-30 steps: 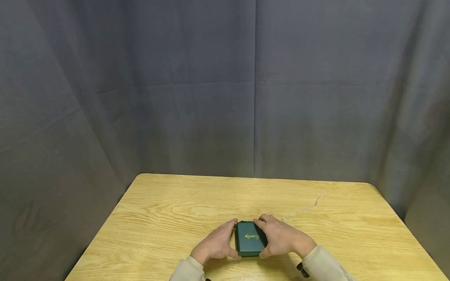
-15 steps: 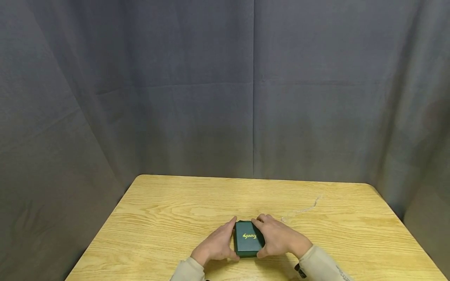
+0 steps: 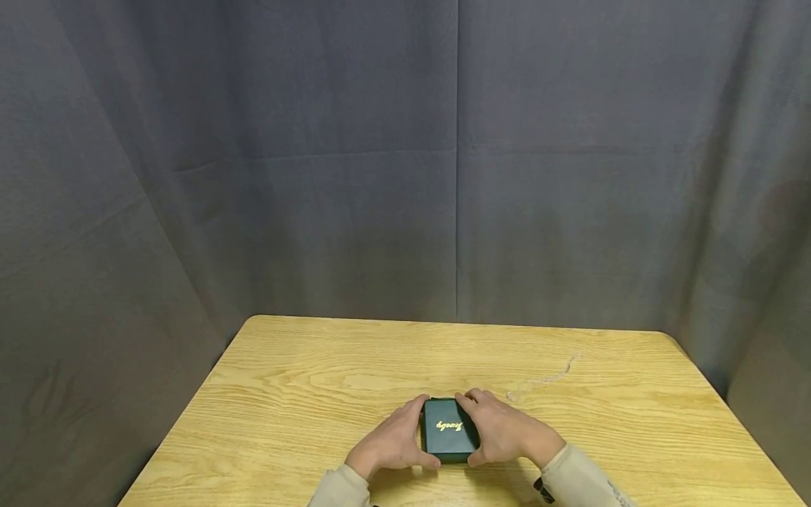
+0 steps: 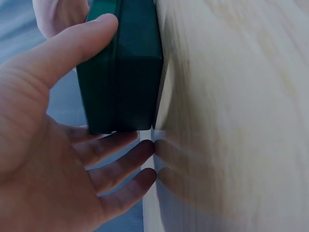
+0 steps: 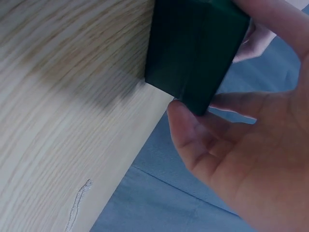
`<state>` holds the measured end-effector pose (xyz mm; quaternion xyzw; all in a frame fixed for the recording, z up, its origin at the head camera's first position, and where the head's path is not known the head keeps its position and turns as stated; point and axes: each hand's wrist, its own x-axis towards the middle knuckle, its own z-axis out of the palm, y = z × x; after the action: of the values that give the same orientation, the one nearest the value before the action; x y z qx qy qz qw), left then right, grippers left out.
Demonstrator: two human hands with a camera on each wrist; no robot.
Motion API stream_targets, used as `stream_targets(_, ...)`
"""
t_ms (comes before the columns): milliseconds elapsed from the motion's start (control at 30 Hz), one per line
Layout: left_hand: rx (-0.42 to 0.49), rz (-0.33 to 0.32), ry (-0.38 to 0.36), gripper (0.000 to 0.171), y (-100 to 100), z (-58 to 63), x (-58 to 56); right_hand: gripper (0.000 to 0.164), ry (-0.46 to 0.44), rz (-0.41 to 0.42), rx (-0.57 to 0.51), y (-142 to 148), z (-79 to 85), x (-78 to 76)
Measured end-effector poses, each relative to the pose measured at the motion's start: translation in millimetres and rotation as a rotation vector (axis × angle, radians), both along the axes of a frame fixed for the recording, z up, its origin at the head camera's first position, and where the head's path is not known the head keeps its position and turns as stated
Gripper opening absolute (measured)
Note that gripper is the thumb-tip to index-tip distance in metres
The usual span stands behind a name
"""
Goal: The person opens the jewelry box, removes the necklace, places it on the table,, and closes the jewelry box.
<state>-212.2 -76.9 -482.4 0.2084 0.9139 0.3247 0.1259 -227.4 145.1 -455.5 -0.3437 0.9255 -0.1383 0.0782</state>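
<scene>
A dark green jewelry box (image 3: 448, 438) with gold lettering on its lid sits on the table, lid down flat on its base. My left hand (image 3: 394, 438) grips its left side, thumb at the near edge and fingertips at the far edge. From the other side my right hand (image 3: 503, 428) holds it the same way, covering the right corner of the lid. In the left wrist view, the thumb (image 4: 91, 41) lies across the seam region of the box's near face. A thin silvery chain (image 3: 551, 379) lies beyond the right hand.
The wood-grain table (image 3: 304, 373) has rounded far corners. Grey curtains (image 3: 355, 211) hang behind it and at both sides. The chain (image 5: 77, 205) also shows near the table's far edge in the right wrist view.
The box and both hands stay in nearly the same place. The left thumb has slid slightly to the right along the box's near edge.
</scene>
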Motion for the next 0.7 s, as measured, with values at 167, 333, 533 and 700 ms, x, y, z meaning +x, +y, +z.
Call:
stream_targets(167,-0.019,-0.007,0.016,0.100,-0.2,-2.1,-1.7,0.096,-0.018,0.002,0.011,1.4,-5.3,-0.8)
stream_targets(333,-0.031,-0.011,0.017,0.100,-0.1,-4.0,-2.7,0.094,-0.012,0.001,0.009,2.3,-8.4,-1.2)
stream_targets(533,-0.052,-0.011,0.027,0.101,0.8,-5.0,-4.1,0.094,-0.007,-0.003,0.008,1.6,-8.8,-1.0)
stream_targets(700,-0.079,-0.016,0.044,0.101,1.1,-5.1,-4.7,0.094,-0.027,-0.016,0.022,0.3,-8.6,-0.7)
